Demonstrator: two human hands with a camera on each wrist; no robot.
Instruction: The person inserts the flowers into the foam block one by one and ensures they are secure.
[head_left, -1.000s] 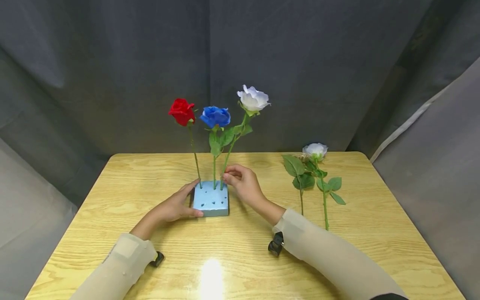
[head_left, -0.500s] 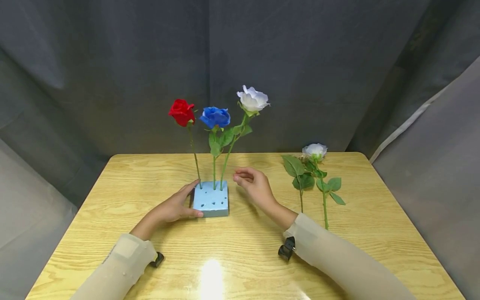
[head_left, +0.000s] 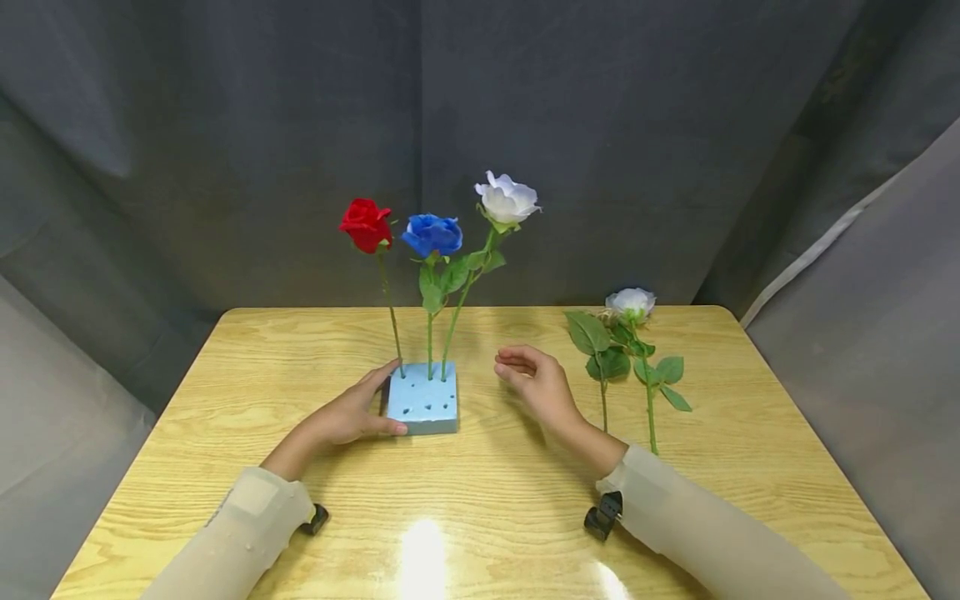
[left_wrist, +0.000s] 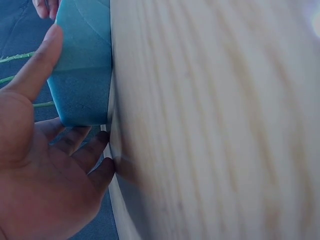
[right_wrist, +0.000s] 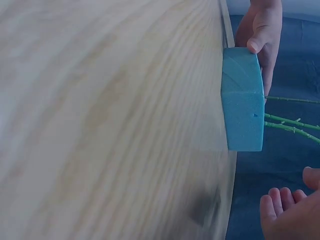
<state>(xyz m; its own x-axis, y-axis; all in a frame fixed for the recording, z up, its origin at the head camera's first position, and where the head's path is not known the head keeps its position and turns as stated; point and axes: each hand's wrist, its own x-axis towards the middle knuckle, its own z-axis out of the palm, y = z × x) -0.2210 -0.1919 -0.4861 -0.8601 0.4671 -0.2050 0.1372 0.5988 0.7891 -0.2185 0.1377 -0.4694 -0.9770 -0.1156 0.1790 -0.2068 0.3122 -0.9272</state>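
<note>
A light blue foam block [head_left: 422,395] with several holes in its top sits on the table. My left hand [head_left: 351,413] holds its left side, thumb at the front corner and fingers round the back, as the left wrist view of the block [left_wrist: 82,97] also shows. Three artificial flowers stand in the back row of holes: a red rose [head_left: 366,227], a blue flower [head_left: 432,236] and a white flower [head_left: 507,200] leaning right. My right hand [head_left: 542,390] hovers right of the block with loosely bent fingers and nothing in them; the right wrist view shows it apart from the stems [right_wrist: 290,128].
Right of my right hand, another white flower [head_left: 632,303] lies on the wooden table [head_left: 750,467], beside a second leafy stem [head_left: 603,392] whose bloom is hidden. A grey curtain [head_left: 300,150] hangs behind the table's back edge.
My right hand has let go of the white flower's stem and moved right and towards me. The flower stays standing in the block. The left hand has kept its place.
</note>
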